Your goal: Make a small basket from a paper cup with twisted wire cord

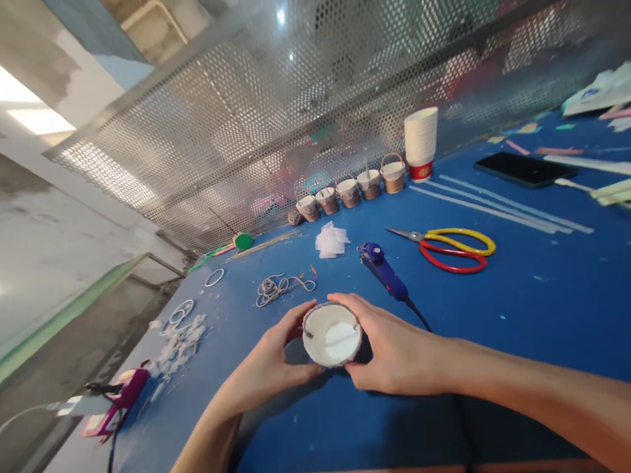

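A white paper cup (331, 334) with a rough rim is held between my two hands near the front of the blue table, its mouth turned up toward me. Fingers and thumb of my left hand (276, 355) curve round its left side. My right hand (389, 341) closes on the cup from the right. Two small dark marks show on the inner wall, and the cup's outside is mostly hidden. Just beyond lie a tangle of twine (280, 288) and a dark blue electric hand tool (383, 270), whose black cord passes under my right forearm.
Several small covered cups (349, 193) line the mesh screen (236, 125), beside a stack of paper cups (420, 141). Scissors (453, 249), white strips (493, 205) and a phone (523, 169) lie right. White squares (332, 240) lie mid-table; rings (215, 277), scraps (182, 345) and a purple box (118, 402) are left.
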Available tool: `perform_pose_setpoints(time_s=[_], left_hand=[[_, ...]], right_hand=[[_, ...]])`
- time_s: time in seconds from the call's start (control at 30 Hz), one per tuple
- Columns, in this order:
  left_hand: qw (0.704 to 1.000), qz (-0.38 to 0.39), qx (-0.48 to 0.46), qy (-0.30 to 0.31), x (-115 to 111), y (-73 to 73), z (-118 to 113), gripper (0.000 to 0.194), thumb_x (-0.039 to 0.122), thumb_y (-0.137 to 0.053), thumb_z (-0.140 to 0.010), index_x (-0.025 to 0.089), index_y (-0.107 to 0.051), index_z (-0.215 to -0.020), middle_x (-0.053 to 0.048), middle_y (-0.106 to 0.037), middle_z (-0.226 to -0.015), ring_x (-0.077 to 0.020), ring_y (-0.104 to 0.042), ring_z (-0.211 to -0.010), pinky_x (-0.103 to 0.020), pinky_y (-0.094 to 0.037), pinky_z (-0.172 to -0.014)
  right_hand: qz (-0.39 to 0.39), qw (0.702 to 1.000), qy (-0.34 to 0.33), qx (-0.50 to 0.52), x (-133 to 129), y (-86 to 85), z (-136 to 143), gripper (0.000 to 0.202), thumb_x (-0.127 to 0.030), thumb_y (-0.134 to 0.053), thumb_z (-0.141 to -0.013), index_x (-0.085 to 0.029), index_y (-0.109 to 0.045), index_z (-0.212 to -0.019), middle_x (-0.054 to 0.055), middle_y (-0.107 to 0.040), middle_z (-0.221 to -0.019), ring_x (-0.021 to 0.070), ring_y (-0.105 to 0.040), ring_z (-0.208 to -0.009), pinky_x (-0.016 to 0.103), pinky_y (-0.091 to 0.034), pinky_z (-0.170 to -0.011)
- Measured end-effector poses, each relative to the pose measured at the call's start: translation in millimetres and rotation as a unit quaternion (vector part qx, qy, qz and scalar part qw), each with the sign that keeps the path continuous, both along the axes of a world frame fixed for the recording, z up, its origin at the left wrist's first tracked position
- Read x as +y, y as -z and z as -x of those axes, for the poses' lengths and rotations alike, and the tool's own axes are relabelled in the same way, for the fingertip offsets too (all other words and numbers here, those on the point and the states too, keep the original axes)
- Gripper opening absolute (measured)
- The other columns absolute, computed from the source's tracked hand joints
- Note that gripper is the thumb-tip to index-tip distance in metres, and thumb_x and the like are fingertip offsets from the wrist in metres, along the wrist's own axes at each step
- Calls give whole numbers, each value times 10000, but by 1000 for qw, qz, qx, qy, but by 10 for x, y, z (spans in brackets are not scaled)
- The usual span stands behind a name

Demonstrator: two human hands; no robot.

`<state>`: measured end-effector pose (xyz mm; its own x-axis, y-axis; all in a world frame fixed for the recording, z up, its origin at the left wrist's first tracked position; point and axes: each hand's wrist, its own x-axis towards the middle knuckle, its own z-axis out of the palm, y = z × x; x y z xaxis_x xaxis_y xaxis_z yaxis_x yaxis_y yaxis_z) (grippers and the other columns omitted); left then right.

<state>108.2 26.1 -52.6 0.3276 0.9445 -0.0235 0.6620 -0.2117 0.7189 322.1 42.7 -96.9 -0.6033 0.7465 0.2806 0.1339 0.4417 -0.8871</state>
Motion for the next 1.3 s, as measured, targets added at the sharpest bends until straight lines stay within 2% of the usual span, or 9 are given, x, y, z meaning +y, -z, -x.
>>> perform_pose_setpoints(time_s=[0.23, 0.43, 0.6, 0.7, 0.8, 1.07, 1.17, 1.3], left_hand=[[998, -48, -26, -12, -15, 174, -164, 614, 87, -623, -644, 237, -511, -1229, -70, -644, -1201, -240, -604, -1100, -418, -469, -971], [987, -129, -63, -71, -3, 369, -172, 628, 88, -590, -622, 224, -458, -1220, -93, -627, -1202, -248, -600, -1103, -456, -453, -981], [978, -180, -55, -93, 3, 413, -172, 590, 130, -616, -661, 220, -430, -1214, -102, -621, -1215, -245, -606, -1105, -445, -473, -965], [976, -192, -55, -84, 2, 424, -180, 595, 138, -621, -664, 214, -415, -1217, -108, -625, -1206, -243, -616, -1089, -431, -488, -952], [977, -195, -57, -71, -1, 432, -199, 587, 136, -623, -669, 210, -408, -1211, -107, -634, -1179, -236, -630, -1060, -415, -504, -933], [968, -245, -25, -53, -9, 465, -236, 561, 129, -620, -679, 230, -411, -1190, -69, -629, -1092, -218, -652, -977, -362, -541, -851], [955, -294, -3, -33, -18, 493, -229, 600, 103, -592, -666, 229, -389, -1216, -65, -601, -1086, -208, -640, -962, -356, -545, -840], [936, -352, 28, -10, -33, 509, -228, 607, 101, -563, -676, 217, -374, -1241, -90, -570, -1101, -222, -624, -977, -353, -556, -803]], right_hand=[[-11, 999, -4, -41, 82, 10, -20, 880, -179, -641, -658, -92, -236, -1434, 184, -369, -1426, 262, -376, -1317, 414, -319, -1095], [-8, 999, 30, -33, 77, -111, -59, 861, -187, -654, -671, -143, -244, -1427, 167, -325, -1467, 262, -338, -1341, 445, -292, -1107], [2, 997, 78, 15, 89, -131, -61, 614, -203, -571, -780, -161, -345, -1349, 156, -463, -1367, 234, -470, -1243, 448, -399, -1034], [-19, 992, 118, 45, 109, -117, -67, 400, -220, -473, -870, -182, -434, -1266, 127, -531, -1296, 206, -523, -1183, 426, -436, -1000], [-29, 985, 156, 65, 116, -140, -80, 289, -225, -416, -911, -200, -496, -1187, 103, -591, -1212, 188, -564, -1127, 406, -458, -971], [38, 977, 205, 53, 149, -186, -28, 298, -246, -538, -791, -164, -536, -1078, 120, -648, -1073, 207, -625, -977, 375, -516, -828], [68, 973, 220, 20, 162, -180, 20, 295, -209, -564, -729, -171, -553, -1022, 89, -656, -995, 181, -627, -861, 323, -517, -732], [67, 971, 230, -22, 141, -188, 54, 260, -147, -576, -656, -175, -560, -914, 28, -633, -826, 147, -574, -709, 274, -473, -647]])
